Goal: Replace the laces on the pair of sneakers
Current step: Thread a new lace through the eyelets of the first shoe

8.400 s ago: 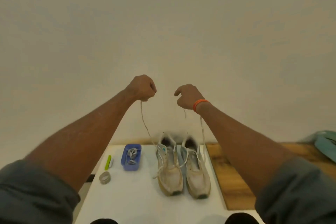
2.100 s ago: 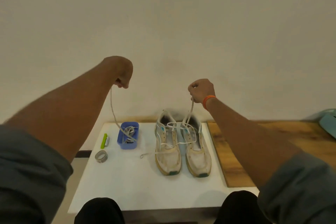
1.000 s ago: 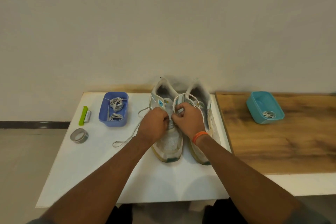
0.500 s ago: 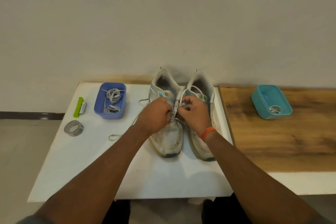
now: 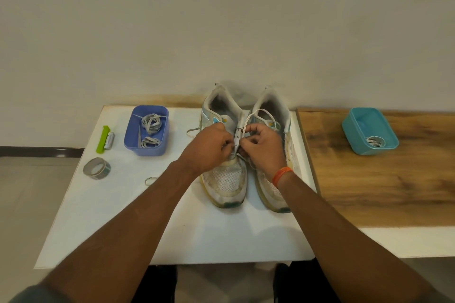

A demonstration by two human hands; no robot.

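Note:
Two worn white sneakers stand side by side on the white table (image 5: 103,216), toes toward me. My left hand (image 5: 208,146) and my right hand (image 5: 262,146) meet over the eyelets of the left sneaker (image 5: 227,179), each pinching the white lace (image 5: 258,112). One end of the lace loops up over the right sneaker (image 5: 273,106); the other end trails left across the table to a small loop. The eyelet under my fingers is hidden.
A blue tub (image 5: 147,130) with coiled laces stands left of the shoes, beside a green clip (image 5: 104,139) and a roll of grey tape (image 5: 96,168). On the wooden board (image 5: 381,184) at right sits a teal tub (image 5: 369,130) with a coiled lace.
Both hands came down from pulling the lace ends high in the air to the left sneaker's eyelets. Over the last half second they stay there with small finger movements.

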